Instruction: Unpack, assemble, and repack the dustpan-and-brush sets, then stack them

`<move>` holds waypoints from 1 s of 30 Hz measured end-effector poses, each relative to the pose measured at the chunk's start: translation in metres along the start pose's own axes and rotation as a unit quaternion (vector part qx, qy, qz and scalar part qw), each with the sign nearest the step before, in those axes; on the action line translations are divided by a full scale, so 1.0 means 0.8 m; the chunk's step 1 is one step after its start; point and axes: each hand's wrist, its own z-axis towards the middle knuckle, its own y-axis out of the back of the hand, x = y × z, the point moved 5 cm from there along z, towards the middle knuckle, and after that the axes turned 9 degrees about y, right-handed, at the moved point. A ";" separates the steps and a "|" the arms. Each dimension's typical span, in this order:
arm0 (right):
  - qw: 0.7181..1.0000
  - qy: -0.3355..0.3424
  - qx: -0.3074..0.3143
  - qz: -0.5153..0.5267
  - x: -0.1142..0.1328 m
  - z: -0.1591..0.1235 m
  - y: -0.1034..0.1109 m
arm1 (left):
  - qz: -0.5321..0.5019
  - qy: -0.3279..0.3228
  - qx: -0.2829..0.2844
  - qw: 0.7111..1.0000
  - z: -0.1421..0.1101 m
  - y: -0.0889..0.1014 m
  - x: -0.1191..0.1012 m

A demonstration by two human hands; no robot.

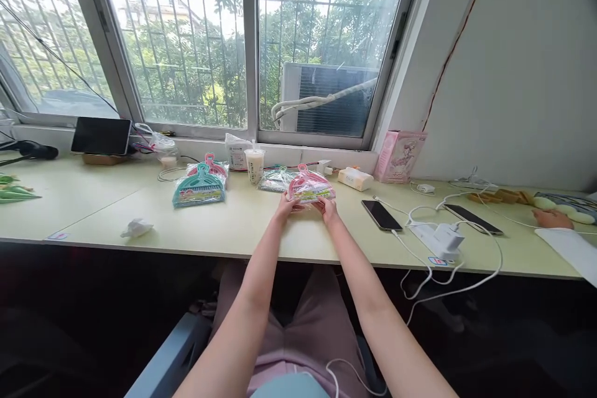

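Observation:
Between my two hands is a pink mini dustpan and brush set in clear plastic wrap, just above the desk. My left hand grips its lower left edge, and my right hand has hold of the lower right edge. Behind it lies a green wrapped dustpan set, partly covered by the pink one. Further left, another green dustpan set rests against a second pink dustpan set, both wrapped in plastic.
A drink cup with a straw stands behind the sets. Right of my hands are a tissue pack, a phone, a power strip with loose cables, and a pink box. Another person's hand rests at the far right.

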 end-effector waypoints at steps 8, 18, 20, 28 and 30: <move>1.000 0.000 0.002 0.000 0.003 0.000 0.001 | 0.015 -0.010 0.022 1.000 -0.004 -0.002 -0.003; 0.999 -0.002 0.030 0.013 0.006 -0.001 -0.002 | 0.016 0.004 0.012 1.000 0.000 -0.002 -0.002; 0.999 -0.011 0.033 0.016 0.006 -0.002 -0.003 | 0.024 -0.001 0.013 1.000 -0.001 -0.002 -0.002; 0.999 0.010 0.027 0.036 0.008 0.005 0.000 | 0.077 -0.019 0.034 0.996 -0.005 -0.005 -0.003; 0.999 0.017 0.011 0.039 0.008 0.009 0.005 | 0.093 -0.020 0.052 0.994 -0.007 -0.008 -0.002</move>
